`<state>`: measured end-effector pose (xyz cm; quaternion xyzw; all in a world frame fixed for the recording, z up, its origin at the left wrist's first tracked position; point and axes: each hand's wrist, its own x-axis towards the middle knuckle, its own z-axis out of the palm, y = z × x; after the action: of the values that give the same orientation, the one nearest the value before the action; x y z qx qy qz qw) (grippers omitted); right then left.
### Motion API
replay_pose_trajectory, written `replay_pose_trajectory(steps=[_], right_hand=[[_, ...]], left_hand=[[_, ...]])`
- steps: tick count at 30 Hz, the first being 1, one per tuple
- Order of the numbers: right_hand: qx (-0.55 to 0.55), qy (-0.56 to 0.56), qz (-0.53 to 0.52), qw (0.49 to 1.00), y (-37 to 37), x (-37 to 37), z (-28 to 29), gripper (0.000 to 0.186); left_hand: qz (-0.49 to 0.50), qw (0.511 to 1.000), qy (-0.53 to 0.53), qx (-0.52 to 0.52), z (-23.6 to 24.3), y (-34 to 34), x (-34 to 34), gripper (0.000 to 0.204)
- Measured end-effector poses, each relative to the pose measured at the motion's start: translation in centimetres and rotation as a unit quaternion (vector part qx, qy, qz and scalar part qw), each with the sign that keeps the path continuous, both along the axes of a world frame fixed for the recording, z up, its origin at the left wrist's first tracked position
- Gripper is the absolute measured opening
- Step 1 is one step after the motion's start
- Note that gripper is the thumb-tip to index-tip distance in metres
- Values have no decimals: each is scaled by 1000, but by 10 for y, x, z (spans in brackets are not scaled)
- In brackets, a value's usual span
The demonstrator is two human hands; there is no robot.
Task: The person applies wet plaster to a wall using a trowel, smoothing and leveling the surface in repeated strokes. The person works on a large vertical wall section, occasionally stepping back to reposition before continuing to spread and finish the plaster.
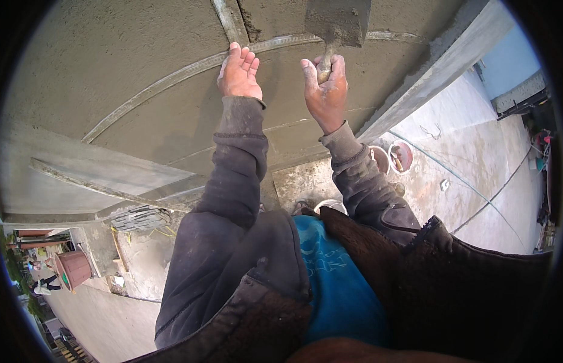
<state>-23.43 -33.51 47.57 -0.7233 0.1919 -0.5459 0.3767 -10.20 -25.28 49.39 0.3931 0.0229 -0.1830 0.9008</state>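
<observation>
A trowel (337,27) with a flat, mortar-smeared blade is held upright by its handle in my right hand (327,91). The blade lies in front of the grey plastered wall (166,45); whether it touches the wall I cannot tell. Left of it, my left hand (240,75) is raised with the palm showing and the fingers stretched out, slightly bent, holding nothing I can see. Its fingertips are beside the lower end of an upright pale strip (231,21), where that meets a long strip (172,80) running across the wall and bowed by the lens.
Two buckets (400,158) stand on the floor beyond my right forearm, and a white bucket (331,206) is below me. At left are a slanting strip (94,186), stacked grey slabs (141,218) and a reddish tub (74,270) with a person (45,284) near it.
</observation>
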Motion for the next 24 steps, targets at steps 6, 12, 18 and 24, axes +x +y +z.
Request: replay_pose_trajectory(steps=[6, 12, 18, 24], right_hand=[[-13, -95, -4, 995, 1, 51, 25, 41], [-2, -110, -25, 994, -2, 81, 30, 49], [27, -105, -33, 994, -2, 86, 29, 51], [24, -94, -49, 994, 6, 84, 32, 52]], left_hand=[[-1, 1000, -3, -7, 4, 1, -2, 43], [-29, 999, -9, -22, 4, 9, 1, 61], [-35, 999, -39, 0, 2, 11, -1, 73], [-26, 998, -49, 0, -3, 9, 3, 70]])
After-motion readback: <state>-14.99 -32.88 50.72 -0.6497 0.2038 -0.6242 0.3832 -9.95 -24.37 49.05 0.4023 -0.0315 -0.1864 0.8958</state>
